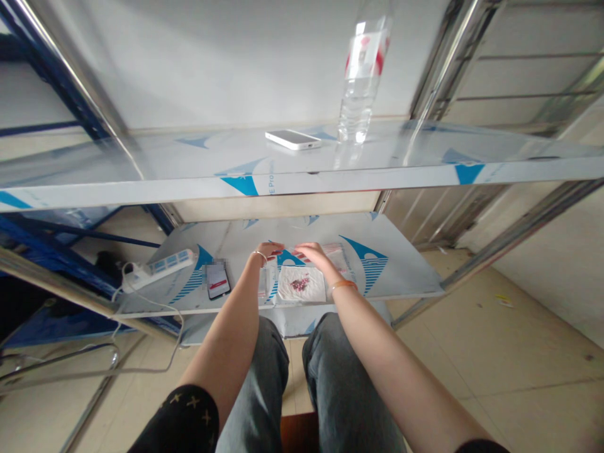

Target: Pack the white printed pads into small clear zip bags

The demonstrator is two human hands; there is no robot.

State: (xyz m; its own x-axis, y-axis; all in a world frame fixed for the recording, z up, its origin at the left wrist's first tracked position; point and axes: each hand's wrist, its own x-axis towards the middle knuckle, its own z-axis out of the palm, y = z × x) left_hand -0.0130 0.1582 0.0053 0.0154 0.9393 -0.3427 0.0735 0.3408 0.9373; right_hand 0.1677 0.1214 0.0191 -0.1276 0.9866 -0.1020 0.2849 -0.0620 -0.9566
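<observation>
My left hand (270, 251) and my right hand (313, 253) reach over the lower steel shelf (401, 270), fingertips close together above a small white sheet (302, 284) that carries a little heap of tiny red pieces (300, 284). Both hands touch or pinch small clear plastic bags (336, 254) lying just beyond the sheet; the exact grip is too small to make out. More clear bags (267, 283) lie under my left wrist. My knees in grey trousers are below the shelf edge.
A dark phone (218, 280) and a white power strip (160, 265) with its cable lie at the left of the lower shelf. On the upper shelf (141, 170) rest a white phone (293, 139) and a clear water bottle (362, 75). Blue racking stands at left.
</observation>
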